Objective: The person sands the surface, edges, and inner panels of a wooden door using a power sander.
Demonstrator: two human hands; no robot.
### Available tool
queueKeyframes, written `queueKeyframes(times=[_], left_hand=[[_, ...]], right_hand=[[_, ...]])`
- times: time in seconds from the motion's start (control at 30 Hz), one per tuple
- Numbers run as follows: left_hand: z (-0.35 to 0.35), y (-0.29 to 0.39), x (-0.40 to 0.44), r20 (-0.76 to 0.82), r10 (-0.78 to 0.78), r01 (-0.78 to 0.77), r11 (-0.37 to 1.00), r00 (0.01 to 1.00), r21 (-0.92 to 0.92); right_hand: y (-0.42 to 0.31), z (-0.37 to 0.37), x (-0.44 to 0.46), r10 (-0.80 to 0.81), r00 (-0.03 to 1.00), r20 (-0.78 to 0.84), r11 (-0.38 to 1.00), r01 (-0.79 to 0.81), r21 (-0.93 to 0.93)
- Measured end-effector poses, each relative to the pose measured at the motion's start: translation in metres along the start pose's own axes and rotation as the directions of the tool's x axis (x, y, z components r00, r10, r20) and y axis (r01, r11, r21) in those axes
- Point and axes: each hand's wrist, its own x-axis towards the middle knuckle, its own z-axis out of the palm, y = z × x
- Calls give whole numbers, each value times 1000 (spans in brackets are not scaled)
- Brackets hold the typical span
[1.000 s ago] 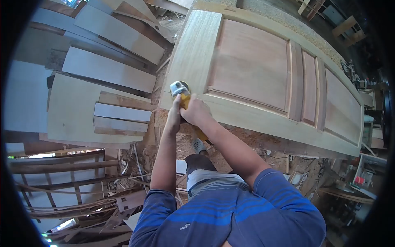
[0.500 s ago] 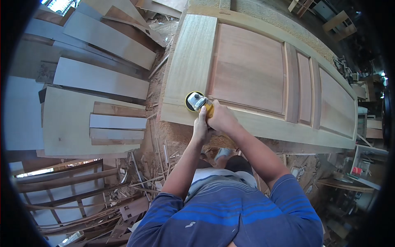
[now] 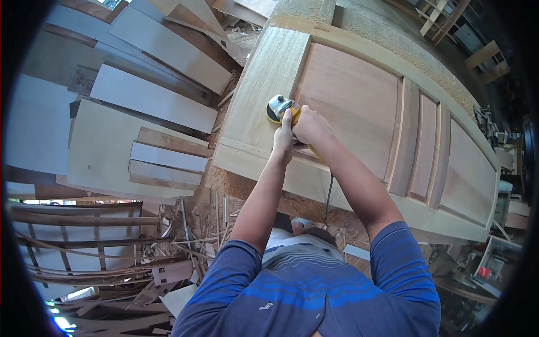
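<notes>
A yellow and silver power sander [image 3: 281, 105] with a round disc rests on the pale left end of a panelled wooden door [image 3: 275, 62]. My left hand [image 3: 284, 136] is wrapped round the near side of its body, thumb up along it. My right hand [image 3: 312, 127] grips the yellow body from the right, close beside my left hand. Part of the sander's body is hidden by both hands. A dark cord [image 3: 329, 194] hangs from it over the door's near edge.
Flat boards [image 3: 154, 98] lie in piles at the left. Wood strips and scraps [image 3: 216, 219] litter the floor between them and the door. Curved slats [image 3: 84, 220] are at the lower left. A glass-fronted case [image 3: 497, 261] stands at the right.
Both hands and the sander have moved away from the door's near edge, farther up its pale left end. The camera view has also shifted. The cord now shows below my right hand.
</notes>
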Motion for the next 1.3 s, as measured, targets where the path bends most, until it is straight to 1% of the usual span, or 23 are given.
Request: queueKeyframes(times=[0.13, 0.23, 0.33, 0.5, 0.6, 0.63, 0.73, 0.77, 0.87, 0.97, 1.07, 1.17, 1.27, 1.3], left_hand=[[21, 23, 37, 3, -7, 7, 999, 1000, 51], [37, 45, 72, 41, -13, 10, 997, 999, 76], [56, 69, 110, 79, -9, 3, 997, 997, 79], [90, 116, 176, 97, 3, -10, 997, 995, 74], [104, 140, 223, 167, -46, 27, 993, 985, 114], [112, 145, 235, 162, -7, -12, 994, 987, 111], [129, 163, 269, 196, -26, -4, 989, 980, 150], [136, 167, 279, 188, -12, -17, 987, 982, 157], [150, 181, 299, 166, 14, -45, 982, 986, 184], [155, 185, 299, 173, 11, -46, 978, 985, 204], [148, 173, 277, 144, 36, -60, 984, 989, 169], [128, 147, 242, 100, 51, -64, 990, 994, 125], [104, 117, 188, 49, 41, -47, 991, 998, 126], [97, 110, 163, 54, 18, -25, 991, 998, 129]], right_hand=[[2, -25, 36, 25, 999, -25, 1000, -24, 7], [2, -50, 69, 60, 997, -43, 998, -58, 37], [0, -75, 105, 98, 994, -46, 994, -96, 51], [-3, -117, 180, 128, 989, -75, 991, -124, 59], [-1, -141, 221, 143, 985, -96, 988, -136, 72], [0, -150, 232, 163, 982, -95, 984, -156, 83], [8, -166, 268, 183, 976, -120, 981, -172, 93], [9, -170, 279, 220, 963, -154, 972, -203, 117], [11, -186, 302, 206, 970, -128, 977, -197, 83], [18, -187, 315, 189, 974, -123, 980, -179, 88], [16, -178, 294, 159, 983, -95, 986, -152, 72], [16, -147, 252, 76, 976, -204, 994, -59, 88], [16, -116, 204, 59, 985, -159, 995, -45, 92], [13, -110, 177, 63, 983, -170, 994, -47, 99]])
